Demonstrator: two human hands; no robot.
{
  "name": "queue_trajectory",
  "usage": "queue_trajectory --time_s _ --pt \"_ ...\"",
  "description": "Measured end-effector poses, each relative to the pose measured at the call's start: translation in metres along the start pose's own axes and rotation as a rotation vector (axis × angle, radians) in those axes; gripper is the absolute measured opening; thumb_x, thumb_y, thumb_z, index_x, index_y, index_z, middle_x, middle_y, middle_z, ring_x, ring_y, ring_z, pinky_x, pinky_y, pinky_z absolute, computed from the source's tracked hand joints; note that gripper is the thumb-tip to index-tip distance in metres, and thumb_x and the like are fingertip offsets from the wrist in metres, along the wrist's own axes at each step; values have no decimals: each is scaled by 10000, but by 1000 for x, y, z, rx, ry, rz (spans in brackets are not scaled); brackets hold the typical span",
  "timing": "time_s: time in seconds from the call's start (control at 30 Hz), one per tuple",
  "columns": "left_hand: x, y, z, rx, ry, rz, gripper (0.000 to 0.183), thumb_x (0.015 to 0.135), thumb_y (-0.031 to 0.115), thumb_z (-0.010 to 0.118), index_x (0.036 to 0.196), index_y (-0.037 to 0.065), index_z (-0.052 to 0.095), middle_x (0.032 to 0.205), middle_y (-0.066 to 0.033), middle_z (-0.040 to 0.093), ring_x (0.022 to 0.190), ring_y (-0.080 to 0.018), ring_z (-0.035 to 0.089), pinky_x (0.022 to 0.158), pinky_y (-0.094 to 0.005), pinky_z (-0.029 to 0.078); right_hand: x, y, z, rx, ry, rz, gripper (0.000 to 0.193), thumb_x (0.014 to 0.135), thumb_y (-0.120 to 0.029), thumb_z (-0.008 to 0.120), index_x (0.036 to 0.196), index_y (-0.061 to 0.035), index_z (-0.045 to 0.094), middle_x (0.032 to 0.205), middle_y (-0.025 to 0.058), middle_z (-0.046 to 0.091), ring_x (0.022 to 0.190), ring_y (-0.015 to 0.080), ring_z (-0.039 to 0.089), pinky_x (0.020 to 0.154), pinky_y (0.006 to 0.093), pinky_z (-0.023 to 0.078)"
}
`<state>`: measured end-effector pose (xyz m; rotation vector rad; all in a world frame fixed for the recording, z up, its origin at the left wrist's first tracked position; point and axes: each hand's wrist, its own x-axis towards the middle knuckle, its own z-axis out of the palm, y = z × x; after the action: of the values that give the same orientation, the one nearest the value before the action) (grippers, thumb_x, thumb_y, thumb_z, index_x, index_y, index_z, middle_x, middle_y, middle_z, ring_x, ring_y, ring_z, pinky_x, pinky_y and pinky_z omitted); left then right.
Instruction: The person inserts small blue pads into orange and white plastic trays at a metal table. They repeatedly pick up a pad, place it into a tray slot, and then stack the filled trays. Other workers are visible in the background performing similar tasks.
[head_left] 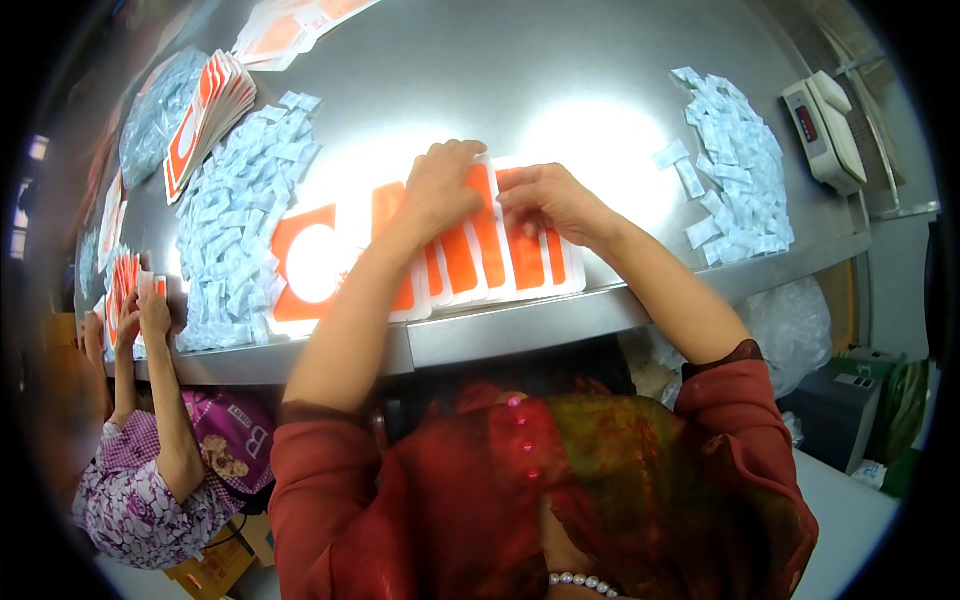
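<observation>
Left hand: the left hand lies palm down on the orange-and-white packets, fingers curled over the top edge of one; whether it pinches a packet or only presses on it I cannot tell.
Right hand: the right hand, just at 3 o'clock of the left, has its fingertips bent down onto the same row; its grip is hidden under the knuckles.
Packets: fanned in an overlapping row at the near edge of the steel table, partly covered by both hands and the left forearm.
Left heap: a pile of small pale blue sachets at 9 o'clock of the hands.
Right heap: more blue sachets at 3 o'clock, well apart.
Scale: a white device at 2 o'clock, probably a weighing scale, bent by the lens.
Neighbour: another person's hands at 8 o'clock touch a further packet stack, blurred.
Far stack: packets fanned upright at 10 o'clock.
</observation>
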<state>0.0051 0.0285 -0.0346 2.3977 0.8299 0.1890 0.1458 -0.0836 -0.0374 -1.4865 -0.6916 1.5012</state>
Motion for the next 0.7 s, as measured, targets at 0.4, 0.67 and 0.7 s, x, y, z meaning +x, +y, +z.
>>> queue_trajectory --time_s 0.4,0.67,0.7 --pt "-4 -2 -10 -388 84 35 558 557 -59 531 1108 14 583 1129 -134 565 1080 -264 517 921 -322 416 -6 1 6 -135 -110 78 185 796 -160 636 665 -40 585 534 35 546 423 75 455 385 213 338" --pt "-9 11 1 -37 297 683 536 544 -87 563 1049 87 606 1127 -90 583 1087 -332 516 911 -386 463 -15 -2 -3 -128 114 -259 188 810 -168 629 691 -22 624 596 -14 541 510 44 449 449 197 335" --pt "-11 16 0 7 289 686 523 552 -88 573 1043 90 607 1125 -74 586 1083 -324 521 869 -381 487 -19 -3 0 -81 123 -255 191 822 -172 611 706 -22 629 612 -19 546 531 39 455 458 194 337"
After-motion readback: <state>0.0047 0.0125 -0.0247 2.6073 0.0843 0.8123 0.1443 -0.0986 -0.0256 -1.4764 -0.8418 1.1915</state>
